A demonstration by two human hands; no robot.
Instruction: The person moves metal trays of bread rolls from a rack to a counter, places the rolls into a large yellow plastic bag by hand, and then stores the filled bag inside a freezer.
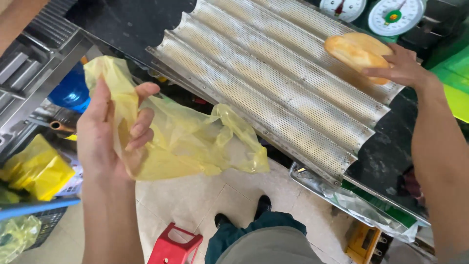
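My left hand [108,132] is raised in front of me and grips a thin yellow plastic bag [195,142], which hangs loose and crumpled to the right of my palm. My right hand [401,66] reaches to the far right end of a perforated, wavy metal baking tray [273,78] and closes on golden bread rolls [359,51] lying in its upper channels. The remaining channels of the tray hold nothing.
The tray lies on a dark stone counter [386,156]. Two dial scales [393,14] stand behind it. Below are a tiled floor, a red plastic stool [173,244], a blue container [72,90], yellow bags [36,168] at left, and my feet [244,212].
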